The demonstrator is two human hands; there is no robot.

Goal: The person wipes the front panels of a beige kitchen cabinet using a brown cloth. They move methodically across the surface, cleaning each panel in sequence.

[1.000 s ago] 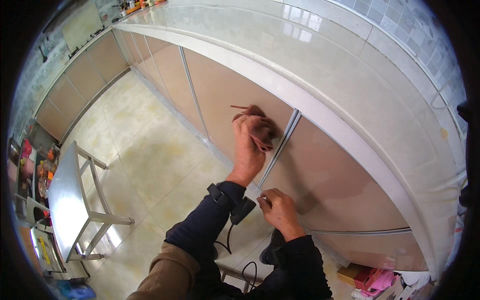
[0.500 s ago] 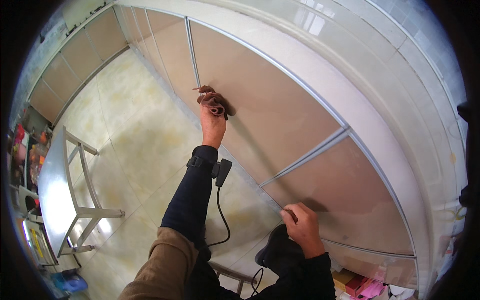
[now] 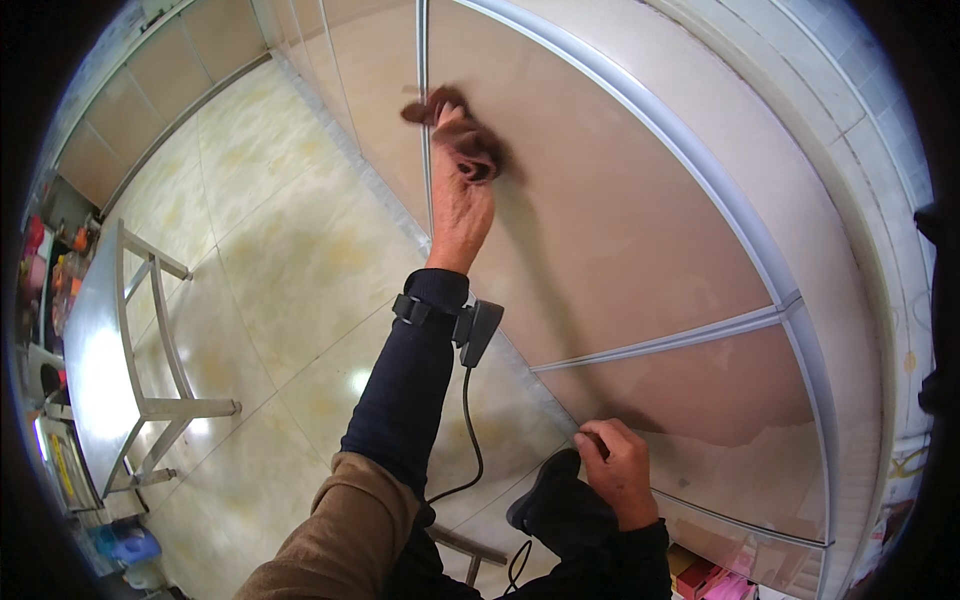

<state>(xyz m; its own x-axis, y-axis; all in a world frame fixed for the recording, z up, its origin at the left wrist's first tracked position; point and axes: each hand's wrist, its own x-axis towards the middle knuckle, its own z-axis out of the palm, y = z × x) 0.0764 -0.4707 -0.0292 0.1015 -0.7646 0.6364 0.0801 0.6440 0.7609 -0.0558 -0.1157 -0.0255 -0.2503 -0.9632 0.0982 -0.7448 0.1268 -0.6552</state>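
My left hand (image 3: 465, 215) grips a bunched brown cloth (image 3: 470, 150) and holds it against the glossy beige cabinet panel (image 3: 600, 200). Part of the cloth laps over the upright silver strip (image 3: 424, 60) between two panels. The palm side and most fingertips are hidden. Lower down, my right hand (image 3: 618, 465) hovers by my knee in front of the neighbouring panel (image 3: 690, 390), its fingers loosely curled in. Nothing shows in it. A dark strapped device (image 3: 478, 330) with a cable sits at my left wrist.
A shiny metal stool or bench (image 3: 105, 370) stands on the tiled floor (image 3: 300, 270) at left. Clutter lines the far left edge, with a blue container (image 3: 130, 543) below. Pink and red items (image 3: 715, 580) lie at lower right. My dark shoe (image 3: 545, 490) is near the cabinet base.
My left hand and the cloth have moved up and a little right in the picture, and the view has shifted closer to the panels. The right hand stays curled near the knee.
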